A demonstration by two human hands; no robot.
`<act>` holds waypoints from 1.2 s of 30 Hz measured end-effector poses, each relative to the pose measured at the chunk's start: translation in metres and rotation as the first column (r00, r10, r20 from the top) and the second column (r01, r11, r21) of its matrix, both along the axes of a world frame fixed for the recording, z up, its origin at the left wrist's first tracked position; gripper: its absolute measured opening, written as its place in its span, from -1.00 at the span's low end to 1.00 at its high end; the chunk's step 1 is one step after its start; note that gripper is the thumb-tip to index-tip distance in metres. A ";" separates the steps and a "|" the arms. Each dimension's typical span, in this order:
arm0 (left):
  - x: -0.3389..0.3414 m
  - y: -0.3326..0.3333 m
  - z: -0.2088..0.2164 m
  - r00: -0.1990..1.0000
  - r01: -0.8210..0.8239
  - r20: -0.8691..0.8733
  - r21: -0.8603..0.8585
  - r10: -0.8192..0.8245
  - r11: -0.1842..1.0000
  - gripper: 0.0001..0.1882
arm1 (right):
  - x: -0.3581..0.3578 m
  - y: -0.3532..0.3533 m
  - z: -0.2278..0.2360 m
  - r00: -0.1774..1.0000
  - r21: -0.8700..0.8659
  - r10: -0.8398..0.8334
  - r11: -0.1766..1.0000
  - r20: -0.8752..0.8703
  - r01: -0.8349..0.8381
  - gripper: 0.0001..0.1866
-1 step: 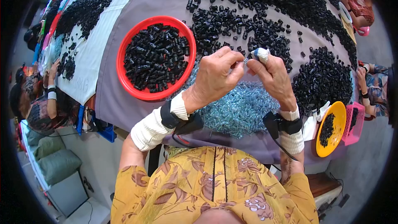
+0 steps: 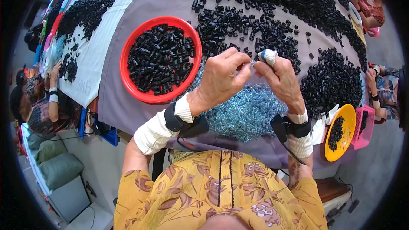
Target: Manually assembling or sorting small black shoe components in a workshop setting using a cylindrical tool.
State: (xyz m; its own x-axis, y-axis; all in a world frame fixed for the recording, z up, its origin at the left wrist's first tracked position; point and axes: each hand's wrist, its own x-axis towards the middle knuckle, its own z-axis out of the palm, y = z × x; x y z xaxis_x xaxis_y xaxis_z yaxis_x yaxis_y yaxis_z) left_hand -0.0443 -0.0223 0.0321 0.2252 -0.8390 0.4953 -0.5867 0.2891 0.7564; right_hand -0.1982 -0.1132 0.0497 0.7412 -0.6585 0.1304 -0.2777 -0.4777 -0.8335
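Note:
My left hand [image 2: 223, 76] is closed, its thumb and index finger pressed together in a pinch. Facing it, my right hand [image 2: 280, 79] is also pinched, with a white wrap [image 2: 268, 56] round one finger. The fingertips nearly meet; whatever lies between them is too small to make out. Under and in front of my wrists spreads a heap of small, shiny pale-blue pieces [image 2: 243, 115]. Just beyond my fingers lie loose black cylindrical plastic parts [image 2: 272, 36]. A red round tray [image 2: 124, 74], left of my left hand, holds many black parts.
Right of my right hand is a large pile of black parts [image 2: 330, 81]. A yellow plate [image 2: 348, 132] with small black pieces and a pink basket [image 2: 367, 123] sit at the table's right edge. Other people work at both sides; one person's hand [image 2: 54, 71] shows at left.

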 end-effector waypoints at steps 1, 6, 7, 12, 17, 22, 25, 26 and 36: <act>0.002 -0.001 0.001 1.000 0.001 -0.001 0.000 -0.001 1.000 -0.89 | -0.001 -0.002 -0.001 0.999 -0.166 0.030 0.986 -0.025 -0.033 -0.79; 0.013 -0.005 0.004 0.847 0.298 -0.530 0.398 -0.048 0.868 -0.87 | 0.007 -0.005 0.001 0.983 -0.619 0.169 0.781 0.075 -0.087 -0.81; 0.012 -0.004 0.004 0.847 0.299 -0.530 0.398 -0.048 0.868 -0.87 | 0.007 -0.005 0.001 0.982 -0.628 0.167 0.775 0.091 -0.073 -0.81; 0.002 0.001 0.001 0.994 0.019 -0.112 0.093 -0.009 0.996 -0.91 | 0.000 -0.002 0.000 0.998 -0.044 0.036 0.998 -0.043 -0.038 -0.80; -0.003 -0.001 -0.002 0.999 -0.025 0.025 -0.031 0.026 0.999 -0.91 | 0.000 0.003 -0.005 0.998 0.194 -0.034 0.981 0.050 0.024 -0.76; -0.001 -0.001 -0.006 0.998 -0.017 0.055 -0.037 0.019 0.999 -0.90 | 0.000 0.003 -0.009 0.998 0.104 -0.019 0.994 0.061 0.013 -0.83; 0.004 -0.003 -0.002 0.992 0.035 -0.123 0.129 -0.019 0.991 -0.91 | 0.001 0.003 -0.006 0.997 -0.373 0.030 0.928 0.068 -0.003 -0.87; 0.009 -0.005 -0.001 0.879 0.217 -0.475 0.298 -0.053 0.930 -0.92 | 0.001 0.001 -0.004 0.997 -0.372 0.030 0.928 0.069 -0.002 -0.87; 0.007 -0.001 -0.003 0.802 0.294 -0.597 0.350 -0.031 0.889 -0.90 | -0.005 0.003 -0.010 0.996 -0.079 -0.041 0.996 0.077 0.048 -0.78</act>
State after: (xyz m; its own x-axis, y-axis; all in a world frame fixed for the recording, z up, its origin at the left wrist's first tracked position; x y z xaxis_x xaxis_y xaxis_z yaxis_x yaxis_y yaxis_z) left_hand -0.0374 -0.0234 0.0291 0.1911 -0.9790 -0.0704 0.0081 -0.0702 0.9975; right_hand -0.2035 -0.1101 0.0394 0.6975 -0.6756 0.2387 -0.2383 -0.5329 -0.8119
